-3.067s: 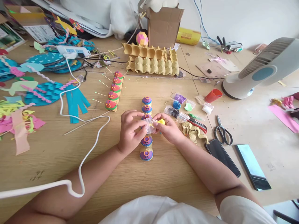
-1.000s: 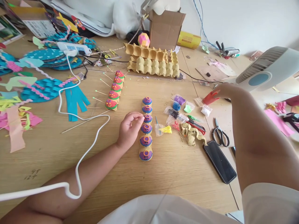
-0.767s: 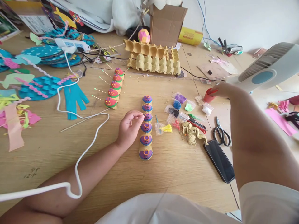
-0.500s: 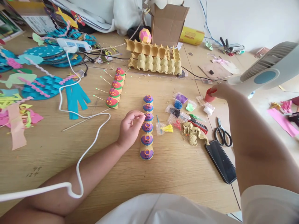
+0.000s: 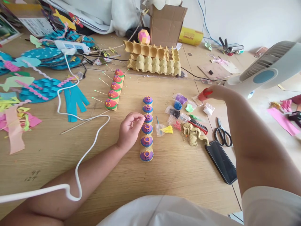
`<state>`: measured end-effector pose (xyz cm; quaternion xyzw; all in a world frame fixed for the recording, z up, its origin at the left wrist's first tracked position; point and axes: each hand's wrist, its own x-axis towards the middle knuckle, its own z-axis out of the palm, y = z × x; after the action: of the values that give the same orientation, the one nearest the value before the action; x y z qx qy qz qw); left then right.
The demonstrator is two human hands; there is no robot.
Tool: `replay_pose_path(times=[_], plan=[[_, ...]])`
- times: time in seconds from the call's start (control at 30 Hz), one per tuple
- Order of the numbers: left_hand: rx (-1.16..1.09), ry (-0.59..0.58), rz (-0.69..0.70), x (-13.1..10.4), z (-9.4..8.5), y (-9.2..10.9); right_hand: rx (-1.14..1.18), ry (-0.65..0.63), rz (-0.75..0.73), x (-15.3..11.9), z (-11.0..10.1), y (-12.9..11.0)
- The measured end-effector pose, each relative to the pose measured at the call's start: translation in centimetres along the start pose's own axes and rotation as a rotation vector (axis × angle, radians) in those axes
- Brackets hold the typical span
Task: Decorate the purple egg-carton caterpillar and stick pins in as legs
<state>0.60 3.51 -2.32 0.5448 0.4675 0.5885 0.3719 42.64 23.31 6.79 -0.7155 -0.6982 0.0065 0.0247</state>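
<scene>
My left hand (image 5: 129, 130) is closed in a pinch beside an egg-carton strip (image 5: 147, 142) of purple and blue clay-covered bumps with orange rings and small faces. Its fingertips meet at the edge of the third bump from the far end; anything between them is too small to make out. At the right, my right hand (image 5: 217, 93) grips a small red cup (image 5: 202, 96) at its mouth, fingers partly inside and tips hidden. The cup leans to the left. Further back on the left lies a second strip (image 5: 113, 91), red and green, with green-tipped sticks poking out.
Clay bags, including purple clay (image 5: 181, 98), lie between the strip and the cup. Nearer are a utility knife (image 5: 199, 126), scissors (image 5: 221, 133) and a phone (image 5: 221, 161). Egg cartons (image 5: 155, 64) stand behind, a fan (image 5: 265, 69) at right; a white cord (image 5: 92, 147) crosses the left.
The red cup has gone from roughly upright to leaning left, and my right hand has shifted slightly left with it. My left hand keeps its pinch at the strip.
</scene>
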Motion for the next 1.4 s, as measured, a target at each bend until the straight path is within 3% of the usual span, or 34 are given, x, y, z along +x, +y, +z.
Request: replay_pose_path(times=[0.1,0.27,0.53,0.8,0.93,1.1,1.2,1.23,1.3,1.33,1.4], plan=[[-0.01,-0.002,-0.002,0.0,0.0,0.0,0.022,-0.192,0.009,0.1,-0.3,-0.4],[-0.013,0.006,-0.02,-0.1,-0.1,-0.1,0.045,-0.186,0.066,-0.3,-0.2,-0.5],[-0.039,0.005,-0.038,-0.1,0.0,0.1,0.115,-0.021,0.253,-1.7,0.1,1.8],[-0.096,0.012,-0.08,-0.2,0.0,0.0,0.531,0.25,0.553,-4.0,-0.5,1.9],[-0.1,0.019,-0.078,-0.1,0.1,0.0,0.695,0.429,0.539,-4.2,-0.3,1.9],[-0.105,0.033,-0.095,-0.1,0.1,-0.1,0.854,0.552,0.494,-3.1,-0.3,2.5],[-0.109,0.04,-0.112,-0.1,0.2,-0.2,0.966,0.629,0.431,-3.3,-1.3,1.3],[-0.11,0.042,-0.117,0.0,0.2,-0.2,0.996,0.619,0.409,-3.9,-1.7,0.4],[-0.11,0.045,-0.126,0.0,0.2,-0.2,1.035,0.472,0.32,-6.1,-2.5,-2.2],[-0.107,0.047,-0.13,0.0,0.2,-0.2,1.024,0.34,0.229,-7.6,-2.9,-3.7],[-0.095,0.053,-0.133,0.0,0.2,-0.2,0.895,-0.059,-0.04,-11.2,-3.2,-7.1]])
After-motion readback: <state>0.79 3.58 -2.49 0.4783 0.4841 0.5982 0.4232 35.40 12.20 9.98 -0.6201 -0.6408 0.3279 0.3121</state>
